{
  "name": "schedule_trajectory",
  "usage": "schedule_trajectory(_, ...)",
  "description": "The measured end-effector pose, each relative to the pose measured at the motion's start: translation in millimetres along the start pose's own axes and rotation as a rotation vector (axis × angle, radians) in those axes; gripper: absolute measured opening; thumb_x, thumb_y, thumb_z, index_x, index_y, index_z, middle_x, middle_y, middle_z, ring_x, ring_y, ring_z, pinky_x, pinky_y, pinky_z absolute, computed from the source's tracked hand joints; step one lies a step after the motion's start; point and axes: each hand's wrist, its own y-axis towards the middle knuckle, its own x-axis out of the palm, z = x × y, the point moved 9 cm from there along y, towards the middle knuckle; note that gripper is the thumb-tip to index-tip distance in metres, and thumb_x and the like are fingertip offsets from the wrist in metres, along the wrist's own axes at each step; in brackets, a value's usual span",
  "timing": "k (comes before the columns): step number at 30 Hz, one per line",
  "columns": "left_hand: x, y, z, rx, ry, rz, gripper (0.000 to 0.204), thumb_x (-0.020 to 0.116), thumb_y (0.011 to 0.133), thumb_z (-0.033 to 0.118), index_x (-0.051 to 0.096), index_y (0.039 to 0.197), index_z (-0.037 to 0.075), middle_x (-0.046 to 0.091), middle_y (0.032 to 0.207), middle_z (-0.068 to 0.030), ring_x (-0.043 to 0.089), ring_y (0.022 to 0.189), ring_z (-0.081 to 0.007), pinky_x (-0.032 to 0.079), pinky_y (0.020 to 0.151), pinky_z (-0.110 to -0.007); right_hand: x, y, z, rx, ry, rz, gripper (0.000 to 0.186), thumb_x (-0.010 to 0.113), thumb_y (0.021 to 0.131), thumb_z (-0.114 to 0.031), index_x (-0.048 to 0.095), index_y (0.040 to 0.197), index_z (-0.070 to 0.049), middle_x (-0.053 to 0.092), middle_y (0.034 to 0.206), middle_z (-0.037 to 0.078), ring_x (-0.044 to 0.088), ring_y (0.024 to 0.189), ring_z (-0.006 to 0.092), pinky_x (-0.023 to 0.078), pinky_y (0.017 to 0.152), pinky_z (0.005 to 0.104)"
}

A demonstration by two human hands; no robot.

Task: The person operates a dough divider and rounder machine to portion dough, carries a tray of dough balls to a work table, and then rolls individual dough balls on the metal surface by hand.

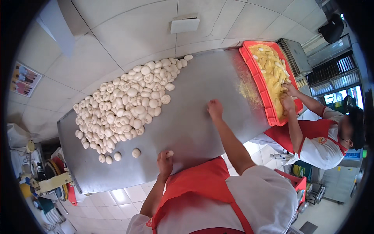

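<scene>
A steel tabletop (202, 89) spans the scene; on its left side lies an overlapping heap of white dough rounds (128, 105), where the lower pieces could stick or flatten under the weight of those above; at the right end, a red plastic tray (260, 87) holds a yellow powdery coating (269, 64), which could spill over the wall if stirred too hard by a co-worker's hands (289, 103); the person's own hands are well apart, the right hand (215, 109) curled over the steel, its palm hidden, so any grip there cannot be told; the left hand (165, 165) pinches a single dough round (169, 154) by the near edge, where a loosened hold could drop it to the floor.
</scene>
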Motion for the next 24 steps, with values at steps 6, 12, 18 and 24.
schedule_trajectory(6,-14.7,81.9,19.8,-0.039,-0.072,0.042,0.031,0.071,0.079,0.0,0.062,0.108,0.004,0.068,0.101,-0.0165,0.067,0.095,-0.0356,0.053,0.084,-0.041,142.3,119.8,-109.7,0.191,0.209,-0.207,0.02,0.066,0.087,-0.018,0.063,0.077,-0.001,0.06,0.073,0.006,0.058,0.065,0.0165,0.05,0.054,0.0316)
schedule_trajectory(12,-12.4,124.4,52.5,-0.028,-0.115,0.052,0.032,0.074,0.076,-0.001,0.064,0.105,0.004,0.07,0.099,-0.0149,0.068,0.093,-0.0332,0.053,0.083,-0.039,190.6,162.8,-152.4,0.129,0.178,0.001,0.02,0.069,0.084,-0.018,0.064,0.087,0.001,0.063,0.08,0.01,0.06,0.073,0.0236,0.05,0.066,0.0336)
schedule_trajectory(18,-15.9,89.2,43.5,-0.062,-0.111,0.019,0.027,0.071,0.077,-0.003,0.064,0.103,0.004,0.07,0.101,-0.0145,0.068,0.095,-0.0333,0.053,0.083,-0.041,105.5,95.0,-123.2,-0.223,0.097,0.032,0.023,0.071,0.084,-0.014,0.059,0.098,0.0,0.065,0.09,0.014,0.061,0.08,0.0251,0.05,0.074,0.0369)
schedule_trajectory(24,43.3,-8.8,-2.2,0.294,0.057,-0.072,0.038,0.063,0.086,0.008,0.055,0.123,0.002,0.058,0.127,-0.0226,0.055,0.119,-0.041,0.047,0.099,-0.05,-64.2,-129.7,6.2,-0.427,-0.608,-0.111,0.03,0.045,0.1,-0.022,0.062,0.121,-0.009,0.066,0.12,0.016,0.06,0.112,0.0385,0.046,0.099,0.0484)
